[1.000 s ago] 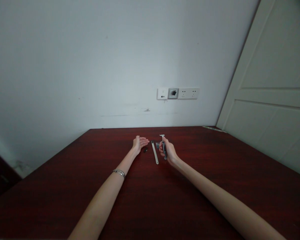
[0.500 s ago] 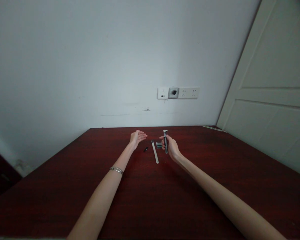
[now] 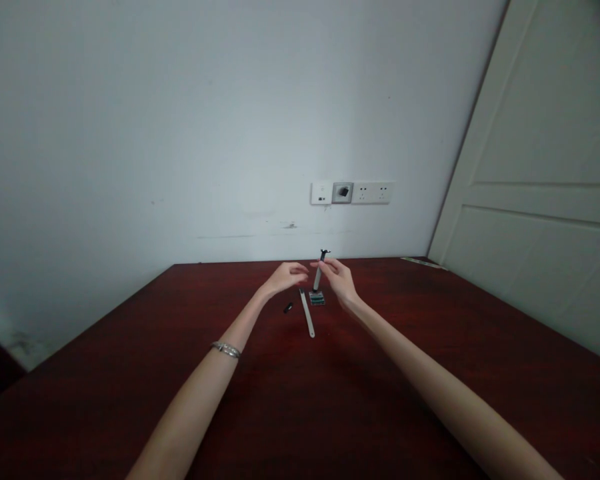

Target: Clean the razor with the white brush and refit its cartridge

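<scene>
My right hand (image 3: 341, 281) pinches a slim razor-like tool (image 3: 321, 265) with a dark T-shaped head, held nearly upright above the dark red table (image 3: 300, 400). My left hand (image 3: 286, 276), a silver bracelet (image 3: 225, 349) on its wrist, hovers just left of the tool with fingers curled toward it, holding nothing I can see. Below the hands lie a thin grey strip (image 3: 307, 313), a small green-and-silver pack (image 3: 317, 298) and a tiny black piece (image 3: 287, 307).
A white wall stands behind the table with a row of sockets (image 3: 351, 193). A pale door (image 3: 545, 200) leans in on the right. A thin light strip (image 3: 424, 263) lies at the table's far right edge.
My right hand raised the tool and tipped it upright. My left hand turned from palm-up and open to curled, moving right toward the tool.
</scene>
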Available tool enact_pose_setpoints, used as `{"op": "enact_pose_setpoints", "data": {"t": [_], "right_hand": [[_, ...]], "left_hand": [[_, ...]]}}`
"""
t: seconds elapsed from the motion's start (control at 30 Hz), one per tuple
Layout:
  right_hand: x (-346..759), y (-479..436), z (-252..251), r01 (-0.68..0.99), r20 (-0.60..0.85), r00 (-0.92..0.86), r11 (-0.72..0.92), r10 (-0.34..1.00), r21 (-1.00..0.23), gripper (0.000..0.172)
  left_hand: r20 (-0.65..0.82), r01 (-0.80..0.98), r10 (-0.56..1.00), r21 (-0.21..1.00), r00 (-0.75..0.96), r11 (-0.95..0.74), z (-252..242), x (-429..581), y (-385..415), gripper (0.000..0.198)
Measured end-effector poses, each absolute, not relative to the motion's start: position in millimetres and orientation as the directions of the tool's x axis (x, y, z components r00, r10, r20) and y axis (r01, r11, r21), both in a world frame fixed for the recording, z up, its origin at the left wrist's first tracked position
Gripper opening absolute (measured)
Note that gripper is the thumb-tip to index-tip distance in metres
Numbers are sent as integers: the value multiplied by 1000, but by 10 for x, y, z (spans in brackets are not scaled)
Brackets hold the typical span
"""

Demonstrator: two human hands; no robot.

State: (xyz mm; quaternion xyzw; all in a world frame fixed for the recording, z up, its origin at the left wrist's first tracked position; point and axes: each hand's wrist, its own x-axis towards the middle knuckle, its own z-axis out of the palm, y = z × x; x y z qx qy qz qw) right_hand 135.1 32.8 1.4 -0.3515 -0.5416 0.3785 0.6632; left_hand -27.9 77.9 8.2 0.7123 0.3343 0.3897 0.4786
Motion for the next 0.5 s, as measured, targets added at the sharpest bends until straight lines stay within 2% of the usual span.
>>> {"op": "enact_pose_setpoints", "data": {"t": [0.07, 0.17, 0.33, 0.5], "right_hand": [[1317, 362, 54, -113, 478, 109, 488, 872, -865, 33], [1257, 393, 60, -99, 491, 92, 499, 866, -861, 32], [1201, 396, 18, -31, 467, 75, 470, 881, -882, 35], [1269, 422, 23, -46, 484, 62, 486, 873, -872, 35]], "left_hand": [[254, 35, 783, 943, 568, -331, 90, -215, 734, 26], [315, -74, 743, 938, 590, -338, 70, -156, 672, 35], [354, -110, 773, 930, 527, -351, -19, -136, 652, 30], [309, -67, 785, 943, 537, -325, -98, -189, 702, 25]]}}
